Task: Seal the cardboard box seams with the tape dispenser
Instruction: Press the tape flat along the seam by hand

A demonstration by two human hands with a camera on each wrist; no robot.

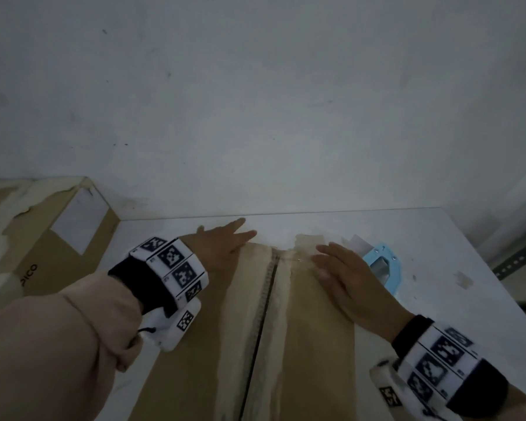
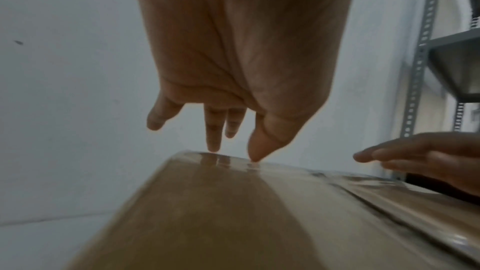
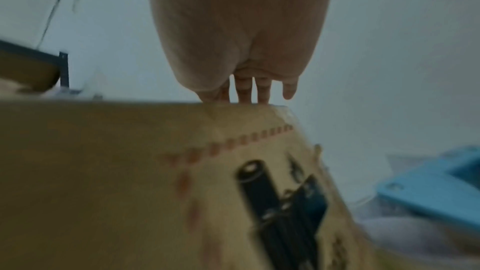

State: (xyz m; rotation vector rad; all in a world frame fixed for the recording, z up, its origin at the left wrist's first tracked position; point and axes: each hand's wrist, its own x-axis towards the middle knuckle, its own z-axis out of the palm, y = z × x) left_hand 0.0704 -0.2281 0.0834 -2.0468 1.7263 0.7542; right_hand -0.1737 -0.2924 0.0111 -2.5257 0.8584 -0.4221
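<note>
You are working at a white bench (image 1: 438, 238) pushed against a scuffed white wall, in dim light. Nearest you, the brown cardboard box (image 1: 201, 344) fills the lower middle of the head view, its centre seam (image 1: 264, 314) running away from you as a dark open gap between the two top flaps. Your left hand (image 1: 222, 247) lies flat on the left flap with fingers straight, the tips reaching the far edge where a glossy strip of clear tape (image 2: 228, 160) crosses the corner; it has hold of nothing. Your right hand (image 1: 349, 281) is likewise spread flat on the right flap, its grip empty. Judging by this, you press both flaps down to close the gap before taping. Just beyond the right hand, the light-blue plastic tape dispenser (image 1: 383, 265) rests on the bench beside the box, within easy reach. Farther left stands a second brown carton (image 1: 43, 253), bearing a blank white label and letters that read "PICO". Printing on the box's right side is too blurred to read.
</note>
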